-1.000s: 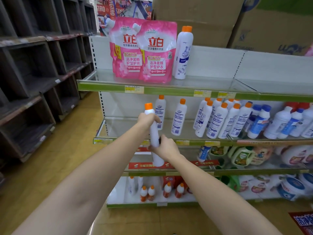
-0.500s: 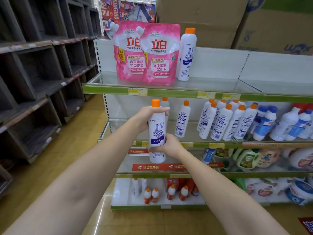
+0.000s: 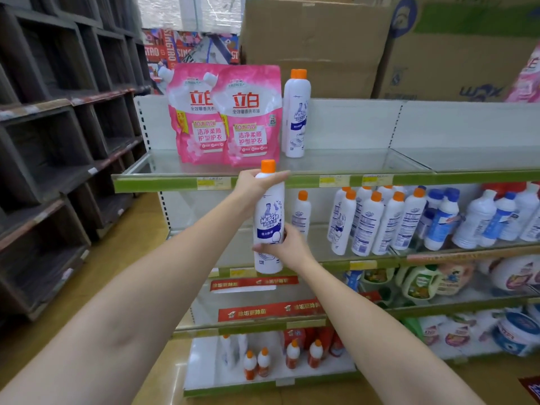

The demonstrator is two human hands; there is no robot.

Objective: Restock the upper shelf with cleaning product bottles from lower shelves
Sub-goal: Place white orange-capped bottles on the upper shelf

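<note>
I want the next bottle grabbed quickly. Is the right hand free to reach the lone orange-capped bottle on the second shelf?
Probably not yet: the right hand grips the held bottle; the lone bottle stands unblocked just behind.

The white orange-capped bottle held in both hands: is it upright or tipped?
Upright: the white orange-capped bottle has its cap on top, left hand near the neck, right hand lower down.
</note>
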